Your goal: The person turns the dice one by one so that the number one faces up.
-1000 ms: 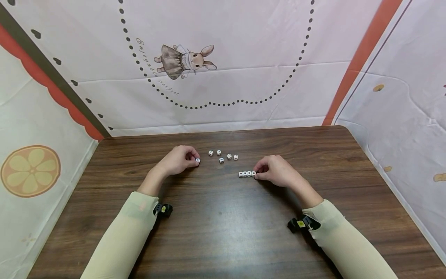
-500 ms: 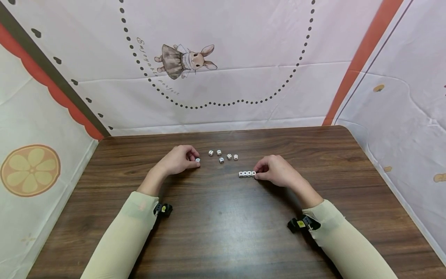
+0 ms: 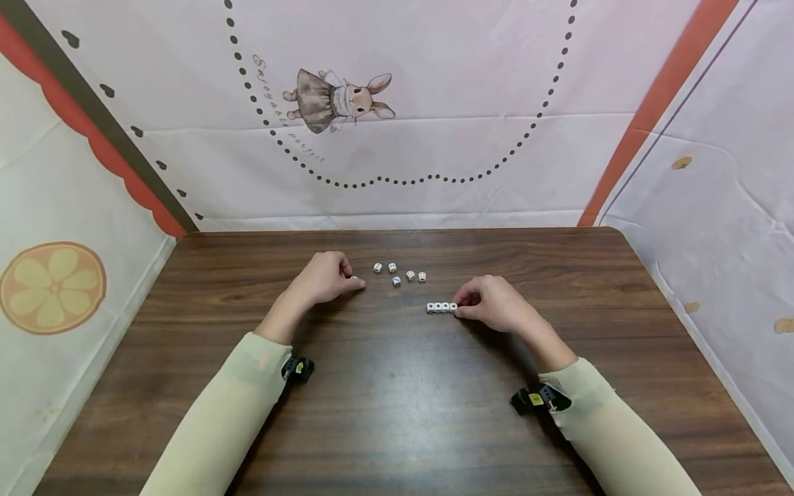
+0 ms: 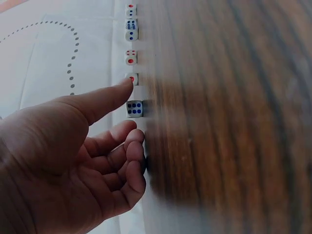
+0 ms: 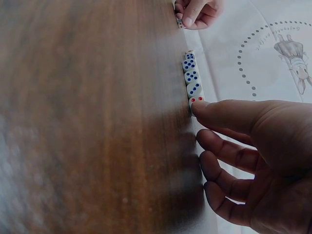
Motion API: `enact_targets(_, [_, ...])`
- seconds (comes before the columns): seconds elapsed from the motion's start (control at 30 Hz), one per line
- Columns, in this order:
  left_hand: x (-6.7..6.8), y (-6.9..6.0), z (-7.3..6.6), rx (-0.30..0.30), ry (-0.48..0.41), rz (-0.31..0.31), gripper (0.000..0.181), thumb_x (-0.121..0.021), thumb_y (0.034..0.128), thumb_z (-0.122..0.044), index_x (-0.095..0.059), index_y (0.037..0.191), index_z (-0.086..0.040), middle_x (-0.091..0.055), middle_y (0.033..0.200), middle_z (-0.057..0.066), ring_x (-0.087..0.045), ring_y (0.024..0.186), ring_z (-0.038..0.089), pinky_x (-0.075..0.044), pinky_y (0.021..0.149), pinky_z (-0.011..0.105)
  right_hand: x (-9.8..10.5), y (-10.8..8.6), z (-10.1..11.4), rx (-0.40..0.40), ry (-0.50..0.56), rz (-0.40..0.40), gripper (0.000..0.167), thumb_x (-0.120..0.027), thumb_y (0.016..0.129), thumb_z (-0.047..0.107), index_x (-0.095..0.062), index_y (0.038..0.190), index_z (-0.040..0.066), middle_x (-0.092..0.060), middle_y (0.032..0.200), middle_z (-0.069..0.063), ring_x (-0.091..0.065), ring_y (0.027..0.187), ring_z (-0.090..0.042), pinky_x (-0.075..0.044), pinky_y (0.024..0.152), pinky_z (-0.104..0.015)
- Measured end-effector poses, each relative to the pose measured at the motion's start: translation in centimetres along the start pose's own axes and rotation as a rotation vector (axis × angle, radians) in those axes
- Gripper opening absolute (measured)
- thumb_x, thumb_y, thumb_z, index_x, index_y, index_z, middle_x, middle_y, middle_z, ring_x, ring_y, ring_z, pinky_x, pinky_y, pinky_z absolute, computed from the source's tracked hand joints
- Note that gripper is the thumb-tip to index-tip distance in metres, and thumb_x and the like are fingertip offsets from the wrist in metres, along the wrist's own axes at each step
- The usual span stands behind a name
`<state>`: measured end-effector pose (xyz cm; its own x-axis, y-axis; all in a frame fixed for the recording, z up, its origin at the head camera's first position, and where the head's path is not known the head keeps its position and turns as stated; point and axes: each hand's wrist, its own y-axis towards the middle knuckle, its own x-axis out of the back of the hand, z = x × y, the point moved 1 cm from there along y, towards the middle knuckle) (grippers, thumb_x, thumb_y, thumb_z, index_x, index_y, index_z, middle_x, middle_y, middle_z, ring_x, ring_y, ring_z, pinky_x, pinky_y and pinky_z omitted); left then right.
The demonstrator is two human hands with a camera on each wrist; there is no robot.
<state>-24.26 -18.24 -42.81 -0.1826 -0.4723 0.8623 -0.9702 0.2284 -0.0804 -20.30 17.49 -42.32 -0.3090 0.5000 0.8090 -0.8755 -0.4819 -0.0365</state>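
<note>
My left hand is at the left of the loose dice, its thumb stretched out beside one white die. In the left wrist view that die sits on the table between thumb and bent fingers, with gaps on both sides. A short straight row of white dice, touching side by side, lies nearer the front. At its right end my right hand holds the last die, thumb against it; in the right wrist view the thumb partly covers this red-dotted die, and the index fingertip is hidden.
Several loose white dice lie scattered between the hands, behind the row. The brown wooden table ends at a white printed cloth at the back, with more cloth at both sides.
My left thumb has extended rightward past its die, now mostly hiding it in the head view. My right hand and the row have stayed put. The head view has shifted slightly.
</note>
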Motion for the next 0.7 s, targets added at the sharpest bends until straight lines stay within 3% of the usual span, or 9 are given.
enact_targets(0.3, [0.11, 0.16, -0.20, -0.060, 0.034, -0.009, 0.027, -0.085, 0.0911, -0.027, -0.068, 0.091, -0.006, -0.067, 0.085, 0.005, -0.062, 0.079, 0.022, -0.050, 0.076, 0.040, -0.01, -0.03, -0.02, 0.006, 0.002, -0.011, 0.007, -0.087, 0.089, 0.016, -0.082, 0.094, 0.015, -0.073, 0.084, 0.010, -0.062, 0.077, -0.012, -0.050, 0.073, -0.036])
enact_targets(0.7, [0.22, -0.17, -0.17, -0.096, -0.046, -0.014, 0.016, -0.084, 0.0923, -0.014, -0.070, 0.097, -0.006, -0.067, 0.086, 0.004, -0.062, 0.080, 0.020, -0.050, 0.077, 0.038, -0.02, -0.06, -0.05, 0.008, -0.002, -0.012, 0.007, -0.087, 0.089, 0.016, -0.081, 0.094, 0.016, -0.073, 0.083, 0.010, -0.061, 0.076, -0.012, -0.049, 0.073, -0.036])
